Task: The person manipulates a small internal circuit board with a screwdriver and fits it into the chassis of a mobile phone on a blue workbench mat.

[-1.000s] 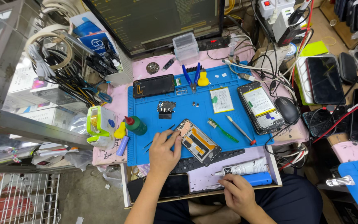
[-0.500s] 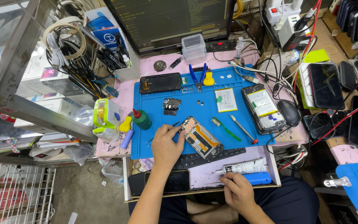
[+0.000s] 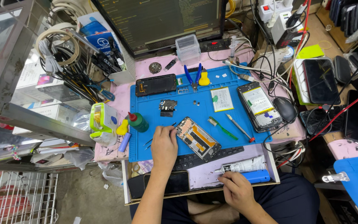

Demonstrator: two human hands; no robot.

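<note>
the opened phone frame [image 3: 198, 139] lies at the frame's lower centre, beside the left hand [image 3: 164, 145], fingers curled narrow. a white glue tube [image 3: 242, 166] is touched by the right hand [image 3: 238, 191], fingers loosely bent. a clear plastic box [image 3: 187, 48], contents unclear, sits upper centre.

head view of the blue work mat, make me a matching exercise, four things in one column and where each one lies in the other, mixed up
Things:
1. green toothbrush with white bristles
2. blue-handled pliers
3. green bottle with red cap
4. white glue tube with black cap

Places:
A. at the left edge of the blue silicone mat
B. on the pull-out tray, under the right hand
C. at the far edge of the mat, beside a yellow pry tool
D. right of the opened phone frame that the left hand works on

Pairs: 1-D, 2-C, 3-A, 4-B
</note>
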